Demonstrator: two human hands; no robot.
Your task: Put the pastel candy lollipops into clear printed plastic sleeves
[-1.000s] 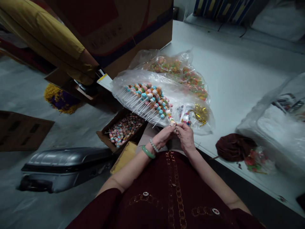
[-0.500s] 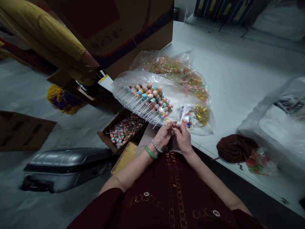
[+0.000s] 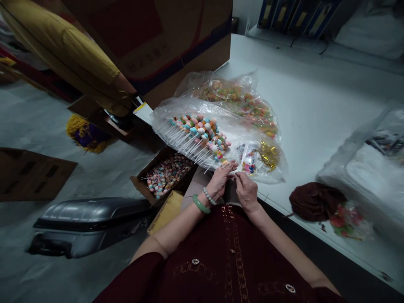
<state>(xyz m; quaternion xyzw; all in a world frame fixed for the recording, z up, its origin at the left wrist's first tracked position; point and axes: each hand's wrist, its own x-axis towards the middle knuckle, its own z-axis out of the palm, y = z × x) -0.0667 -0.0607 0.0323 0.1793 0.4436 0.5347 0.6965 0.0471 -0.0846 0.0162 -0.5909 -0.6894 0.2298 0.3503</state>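
A white table (image 3: 303, 97) runs along the right of the room, above a grey floor (image 3: 19, 118). At its near edge, the person's left hand (image 3: 221, 181) closes around the lower part of a candy stick (image 3: 220, 156), while the right hand (image 3: 247, 191) pinches its lower end between thumb and forefinger. The candy stick sits just beside a pile of candy sticks (image 3: 200, 130) on clear plastic, with gold strips (image 3: 269, 155) nearby. Behind lies a bag of green and red pieces (image 3: 227, 91), close to a large cardboard box (image 3: 186, 78). Farther right are a dark brown bundle (image 3: 315, 202) and a large plastic bag (image 3: 369, 164); blue binders (image 3: 298, 17) stand at the back. Left, a co-worker's yellow sleeve (image 3: 85, 54) reaches in; below are an open carton (image 3: 139, 185) of candy and a grey suitcase (image 3: 94, 210).
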